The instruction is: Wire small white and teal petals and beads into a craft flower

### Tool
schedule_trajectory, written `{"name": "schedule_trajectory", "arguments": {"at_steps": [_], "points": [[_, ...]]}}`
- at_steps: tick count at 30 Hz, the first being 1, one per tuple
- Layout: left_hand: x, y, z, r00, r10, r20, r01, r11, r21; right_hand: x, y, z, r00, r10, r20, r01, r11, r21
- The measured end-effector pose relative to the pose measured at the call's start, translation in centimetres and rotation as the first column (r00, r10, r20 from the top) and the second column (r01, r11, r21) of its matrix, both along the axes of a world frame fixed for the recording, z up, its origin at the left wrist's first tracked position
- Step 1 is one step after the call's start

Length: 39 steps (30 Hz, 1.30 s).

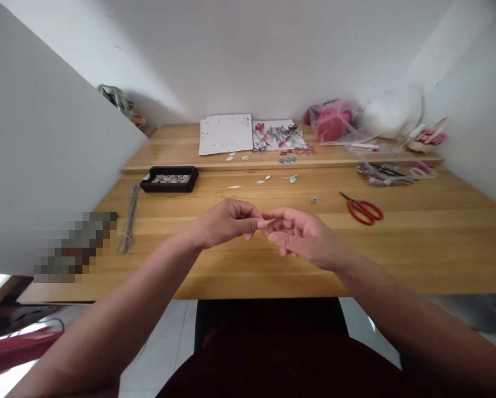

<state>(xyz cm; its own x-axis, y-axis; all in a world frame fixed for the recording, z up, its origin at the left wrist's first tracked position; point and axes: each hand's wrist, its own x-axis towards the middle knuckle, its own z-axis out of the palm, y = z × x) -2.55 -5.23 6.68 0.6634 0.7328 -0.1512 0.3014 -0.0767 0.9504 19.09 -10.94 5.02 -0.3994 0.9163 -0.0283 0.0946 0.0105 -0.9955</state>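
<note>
Above the middle of the wooden table, my two hands meet at the fingertips. My left hand (231, 224) is closed in a pinch, thumb against forefinger. Whatever it holds is too small to make out. Coming in from the right, my right hand (301, 235) has its fingers loosely curled, with the forefinger tip against the left fingertips. Anything between its fingers is hidden or too tiny to name. Just beyond the hands lie small white leaf-shaped pieces (234, 187) and a small round metallic bit (314, 200).
Red-handled scissors (364, 211) lie to the right. At left are a black tray of beads (171, 179) and a bundle of grey wire (130, 221). A raised shelf behind holds white sheets (226, 135), colourful wire ornaments (277, 135) and pink bagged material (334, 121).
</note>
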Motion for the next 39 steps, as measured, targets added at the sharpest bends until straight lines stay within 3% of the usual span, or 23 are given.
{"name": "schedule_trajectory", "arguments": {"at_steps": [4,10,16,21,24,26,28,30,33,39], "points": [[-0.7,0.7,-1.4,0.998,0.057,-0.03,-0.059,0.996,-0.064,1.4,0.3,-1.1,0.948,-0.221,0.231,0.194,0.972,0.135],[-1.5,1.0,-3.1,0.989,0.146,-0.025,-0.147,0.988,-0.04,2.6,0.5,-1.6,0.885,-0.31,0.347,0.248,0.945,0.214],[-1.0,0.1,-4.2,0.966,0.233,-0.107,-0.208,0.956,0.209,2.9,0.3,-2.4,0.827,-0.299,0.475,0.187,0.945,0.268],[-0.4,-1.2,-3.4,0.958,0.207,-0.2,-0.08,0.86,0.505,2.7,-0.2,-1.0,0.726,-0.378,0.575,0.136,0.898,0.418],[0.0,-1.6,-2.6,0.955,0.167,-0.246,0.013,0.803,0.595,1.9,-0.4,1.0,0.845,-0.344,0.409,0.173,0.9,0.4],[0.3,-1.8,-2.1,0.95,0.165,-0.263,0.041,0.773,0.633,1.0,-0.3,1.8,0.948,-0.2,0.247,0.11,0.936,0.335],[0.6,-1.8,-1.7,0.952,0.163,-0.26,0.045,0.764,0.644,-0.1,-0.1,1.9,0.984,-0.069,0.165,0.02,0.959,0.282],[0.8,-1.7,-1.3,0.956,0.166,-0.244,0.031,0.766,0.642,-1.1,0.2,1.5,0.984,-0.011,0.176,-0.032,0.97,0.241],[0.9,-1.3,-1.0,0.961,0.179,-0.213,0.001,0.762,0.647,-2.1,0.8,0.7,0.966,-0.022,0.256,-0.032,0.979,0.203],[0.6,0.5,-1.1,0.961,0.228,-0.158,-0.083,0.779,0.621,-2.4,2.6,1.0,0.902,-0.182,0.391,0.08,0.962,0.262]]}}
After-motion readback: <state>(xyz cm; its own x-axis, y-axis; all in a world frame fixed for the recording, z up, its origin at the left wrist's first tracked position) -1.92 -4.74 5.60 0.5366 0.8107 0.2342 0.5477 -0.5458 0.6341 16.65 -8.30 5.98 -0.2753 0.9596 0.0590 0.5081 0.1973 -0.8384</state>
